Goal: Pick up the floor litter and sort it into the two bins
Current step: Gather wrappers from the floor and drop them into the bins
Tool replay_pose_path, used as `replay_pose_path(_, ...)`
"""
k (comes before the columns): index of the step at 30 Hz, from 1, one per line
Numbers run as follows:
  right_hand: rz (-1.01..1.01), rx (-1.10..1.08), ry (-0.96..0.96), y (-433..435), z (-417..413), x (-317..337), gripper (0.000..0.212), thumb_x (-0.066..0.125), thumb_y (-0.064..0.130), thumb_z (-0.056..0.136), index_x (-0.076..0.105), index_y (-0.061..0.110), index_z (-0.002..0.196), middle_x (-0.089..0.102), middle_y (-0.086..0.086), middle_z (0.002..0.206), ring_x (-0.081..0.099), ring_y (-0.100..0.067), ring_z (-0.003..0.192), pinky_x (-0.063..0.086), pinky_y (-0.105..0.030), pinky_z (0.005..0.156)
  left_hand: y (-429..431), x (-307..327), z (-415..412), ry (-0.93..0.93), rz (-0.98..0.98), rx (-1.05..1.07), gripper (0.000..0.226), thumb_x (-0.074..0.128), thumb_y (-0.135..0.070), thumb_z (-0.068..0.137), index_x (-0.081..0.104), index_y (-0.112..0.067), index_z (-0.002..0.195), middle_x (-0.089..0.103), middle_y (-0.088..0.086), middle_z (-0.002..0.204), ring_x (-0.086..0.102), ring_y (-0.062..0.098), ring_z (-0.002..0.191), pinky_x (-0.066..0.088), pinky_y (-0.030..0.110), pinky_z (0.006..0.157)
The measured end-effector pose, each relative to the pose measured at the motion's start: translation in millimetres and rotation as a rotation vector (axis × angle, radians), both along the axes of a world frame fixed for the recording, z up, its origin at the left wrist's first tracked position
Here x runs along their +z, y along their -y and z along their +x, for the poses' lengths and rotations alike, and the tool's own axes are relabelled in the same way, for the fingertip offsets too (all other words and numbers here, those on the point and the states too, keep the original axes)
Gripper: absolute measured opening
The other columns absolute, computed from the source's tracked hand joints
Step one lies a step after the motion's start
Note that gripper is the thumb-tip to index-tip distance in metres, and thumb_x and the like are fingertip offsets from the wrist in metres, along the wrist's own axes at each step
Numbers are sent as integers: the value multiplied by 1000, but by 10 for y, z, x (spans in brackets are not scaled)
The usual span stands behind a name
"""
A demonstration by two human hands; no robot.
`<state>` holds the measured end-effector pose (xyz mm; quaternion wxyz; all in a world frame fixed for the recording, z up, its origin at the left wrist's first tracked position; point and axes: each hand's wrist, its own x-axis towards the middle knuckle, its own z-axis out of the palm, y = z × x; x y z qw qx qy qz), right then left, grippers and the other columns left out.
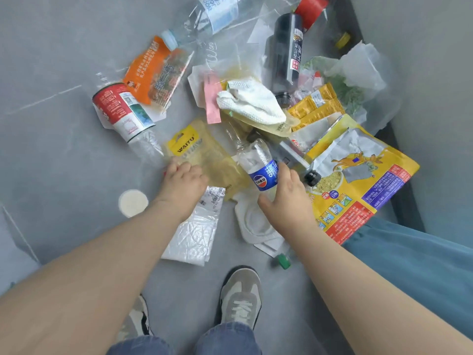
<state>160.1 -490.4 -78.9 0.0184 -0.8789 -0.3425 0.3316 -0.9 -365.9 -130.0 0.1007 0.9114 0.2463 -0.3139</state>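
Note:
Litter lies scattered over the grey floor. My right hand grips a clear Pepsi bottle with a blue label, which lies in the middle of the pile. My left hand has its fingers curled over the neck end of a clear bottle with a red and white label, and a bit of red cap shows beside the hand. This hand also lies on the edge of a yellow WAITU bag. No bin is in view.
Around them lie an orange pouch, a white cloth, a dark bottle, a large yellow food bag, a clear plastic bag, a white lid and a green cap. My shoes stand just below.

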Motion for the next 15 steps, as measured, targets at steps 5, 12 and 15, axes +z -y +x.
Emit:
replay_pose_path(5, -30, 0, -37, -28, 12, -71, 62, 62, 24, 82, 35, 13, 137, 46, -7, 122, 50, -27, 106, 40, -30, 77, -71, -31, -12, 42, -95, 75, 38, 58, 1, 78, 47, -16, 111, 57, 3, 110, 55, 26, 108, 24, 40, 107)
replay_pose_path(12, -49, -23, -47, -36, 2, -105, 55, 62, 25, 80, 40, 14, 129, 48, -6, 117, 51, -28, 104, 44, -34, 81, -458, 31, 230, 351, -82, 61, 19, 76, 0, 63, 64, -4, 78, 55, 15, 90, 54, 36, 94, 38, 44, 93)
replay_pose_path(15, -58, -17, -44, -34, 1, -121, 59, 61, 24, 82, 36, 14, 135, 47, -7, 123, 50, -28, 110, 44, -35, 85, -567, 124, 380, 409, -90, 100, 15, 78, -3, 63, 65, -2, 71, 48, 24, 133, 39, 44, 127, 30, 50, 105)
